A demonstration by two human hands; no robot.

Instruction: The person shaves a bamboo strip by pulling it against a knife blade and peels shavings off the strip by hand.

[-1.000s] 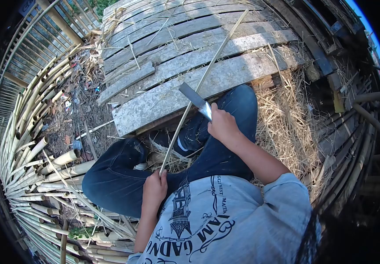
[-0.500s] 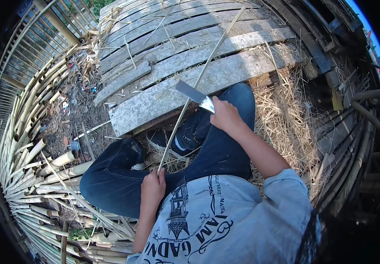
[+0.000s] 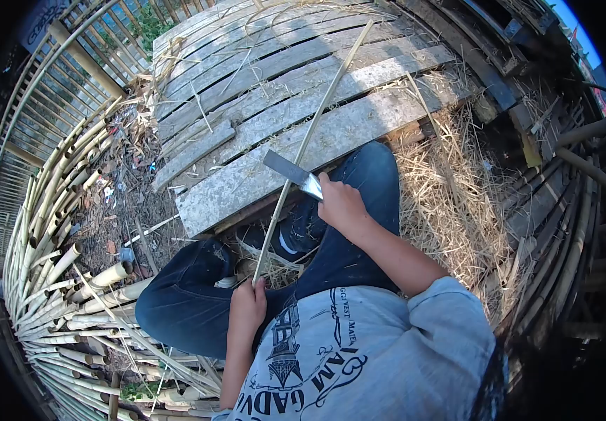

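Observation:
A long, thin pale strip [image 3: 319,109] runs from my lap up across the wooden slats. My left hand [image 3: 248,302] is closed round its lower end, close to my shirt. In my right hand [image 3: 342,205] is the handle of a broad flat blade [image 3: 290,172], its fingers wrapped round it. The blade points up and to the left and crosses the strip near the platform's front edge. Whether blade and strip touch is hard to tell. My right fingers hide most of the handle.
The slatted wooden platform [image 3: 247,172] lies ahead, with loose strips and a short board [image 3: 194,156] on it. Several bamboo poles [image 3: 110,275] fan out on the left. Straw shavings [image 3: 450,203] heap on the right, beside stacked timber. A bamboo fence [image 3: 82,59] stands at upper left.
My right hand and the blade have moved left and slightly down along the strip. The strip's far end has swung left. Both hands keep their hold, and the head view has shifted slightly.

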